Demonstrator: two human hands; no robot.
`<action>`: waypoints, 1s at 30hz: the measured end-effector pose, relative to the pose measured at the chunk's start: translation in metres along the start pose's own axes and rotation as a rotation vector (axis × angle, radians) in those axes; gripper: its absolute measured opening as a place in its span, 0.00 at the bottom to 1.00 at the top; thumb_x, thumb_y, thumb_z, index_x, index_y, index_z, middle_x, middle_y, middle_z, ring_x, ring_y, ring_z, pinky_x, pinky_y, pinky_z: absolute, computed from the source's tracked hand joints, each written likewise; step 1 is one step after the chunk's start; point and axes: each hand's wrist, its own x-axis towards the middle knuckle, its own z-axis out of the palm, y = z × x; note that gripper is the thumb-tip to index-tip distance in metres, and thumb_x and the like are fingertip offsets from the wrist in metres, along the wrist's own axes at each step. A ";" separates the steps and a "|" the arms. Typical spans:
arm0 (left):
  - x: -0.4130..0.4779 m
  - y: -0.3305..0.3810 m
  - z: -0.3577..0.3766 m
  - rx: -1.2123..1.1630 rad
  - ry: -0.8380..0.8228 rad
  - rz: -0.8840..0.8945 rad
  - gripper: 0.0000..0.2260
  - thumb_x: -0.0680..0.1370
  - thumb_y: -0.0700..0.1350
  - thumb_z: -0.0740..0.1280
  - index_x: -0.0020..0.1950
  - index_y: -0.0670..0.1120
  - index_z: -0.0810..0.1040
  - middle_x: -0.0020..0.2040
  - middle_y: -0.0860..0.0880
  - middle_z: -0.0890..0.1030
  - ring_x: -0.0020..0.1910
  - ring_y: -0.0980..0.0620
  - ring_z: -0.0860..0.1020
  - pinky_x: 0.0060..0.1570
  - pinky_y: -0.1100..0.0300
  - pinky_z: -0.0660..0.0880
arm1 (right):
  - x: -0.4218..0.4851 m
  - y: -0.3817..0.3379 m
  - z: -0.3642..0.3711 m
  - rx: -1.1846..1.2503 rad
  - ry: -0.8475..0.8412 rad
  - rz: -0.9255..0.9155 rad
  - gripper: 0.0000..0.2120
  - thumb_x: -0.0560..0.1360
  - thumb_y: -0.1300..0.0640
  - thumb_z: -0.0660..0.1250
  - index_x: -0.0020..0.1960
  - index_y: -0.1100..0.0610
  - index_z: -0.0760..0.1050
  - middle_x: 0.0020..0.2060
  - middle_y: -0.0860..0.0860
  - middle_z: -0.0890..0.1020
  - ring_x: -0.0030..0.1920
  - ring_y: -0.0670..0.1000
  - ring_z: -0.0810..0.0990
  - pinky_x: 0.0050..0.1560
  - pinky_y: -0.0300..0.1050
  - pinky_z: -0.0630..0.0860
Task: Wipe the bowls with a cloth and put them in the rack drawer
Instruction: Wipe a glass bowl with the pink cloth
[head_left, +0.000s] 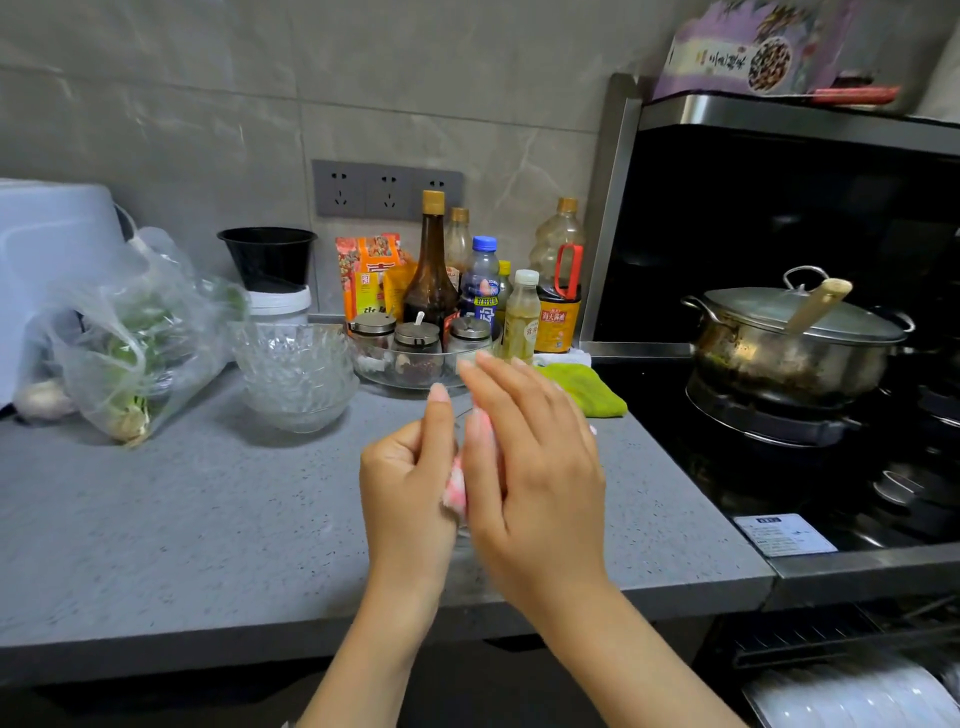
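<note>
**Inspector:** Position of the hands?

**Assistant:** Both are raised over the front part of the counter (208, 519), close together. The left hand (410, 483) has its fingers curled and thumb pointing up, and grips a clear glass bowl (463, 531) held on edge. Only a faint sliver of the glass shows between the palms.

**Inspector:** The right?

**Assistant:** The right hand (530, 467) is flat, fingers straight and together, pressing a pink cloth (456, 488) against the bowl. The cloth sits between the two hands.

**Inspector:** Remaining bowls?

**Assistant:** A stack of bowls (296, 369) in the same clear glass stands on the counter to the left. It is well apart from the hands, just beside a plastic bag (130, 338) of greens.

**Inspector:** The rack drawer?

**Assistant:** The rack drawer (789, 647) stands open below the stove at lower right, with white plates (857, 696) on edge in it. I cannot tell whether it holds a bowl.

**Inspector:** Anything else?

**Assistant:** A green rag (589, 392) lies at the counter's stove end, and a lidded pot (789, 343) sits on the burner.
</note>
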 end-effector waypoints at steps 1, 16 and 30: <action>0.000 0.002 0.000 0.008 -0.014 -0.005 0.27 0.76 0.57 0.62 0.22 0.42 0.65 0.23 0.45 0.64 0.25 0.50 0.63 0.26 0.60 0.61 | 0.004 0.002 -0.001 0.038 -0.009 0.042 0.20 0.80 0.51 0.51 0.64 0.54 0.76 0.62 0.47 0.78 0.65 0.46 0.73 0.66 0.49 0.69; 0.016 -0.001 -0.029 0.028 -0.191 -0.083 0.28 0.80 0.56 0.61 0.25 0.41 0.75 0.26 0.42 0.76 0.30 0.54 0.76 0.38 0.66 0.74 | 0.018 0.016 -0.033 0.712 -0.249 0.555 0.33 0.82 0.58 0.56 0.17 0.59 0.60 0.14 0.47 0.61 0.15 0.43 0.59 0.21 0.33 0.59; 0.015 0.008 -0.007 0.045 -0.024 -0.062 0.26 0.81 0.53 0.60 0.24 0.48 0.62 0.25 0.46 0.60 0.26 0.48 0.59 0.30 0.57 0.58 | 0.004 0.018 -0.019 0.324 -0.099 0.192 0.18 0.81 0.46 0.51 0.53 0.50 0.79 0.47 0.43 0.81 0.51 0.44 0.78 0.50 0.53 0.75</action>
